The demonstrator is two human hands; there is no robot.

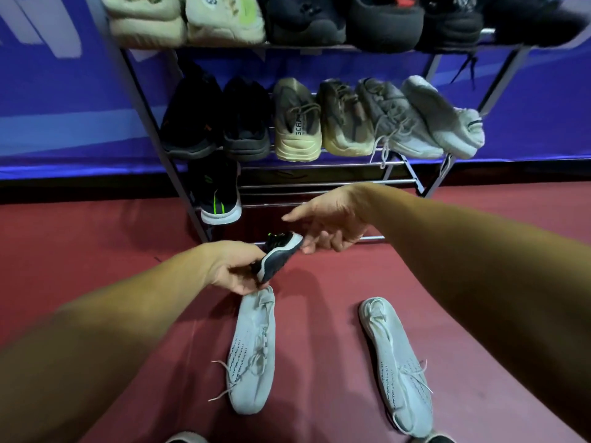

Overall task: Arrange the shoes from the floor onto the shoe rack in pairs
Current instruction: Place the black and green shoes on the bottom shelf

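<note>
My left hand [235, 270] grips a black shoe with a white sole and green accents [279, 255], held above the floor in front of the shoe rack [326, 183]. My right hand [332, 223] hovers open just right of that shoe's toe, fingers spread, close to it or just touching. Its matching black shoe [219, 190] sits at the left end of the rack's lowest shelf. Two pale grey knit shoes lie on the red floor: one [252, 350] under my left hand, one [395, 362] to the right.
The middle shelf holds a black pair [217, 119], a tan pair [319, 119] and a grey pair [419, 116]. The top shelf carries cream [185, 20] and black shoes [367, 20]. A blue wall stands behind. Two shoe tips show at the bottom edge.
</note>
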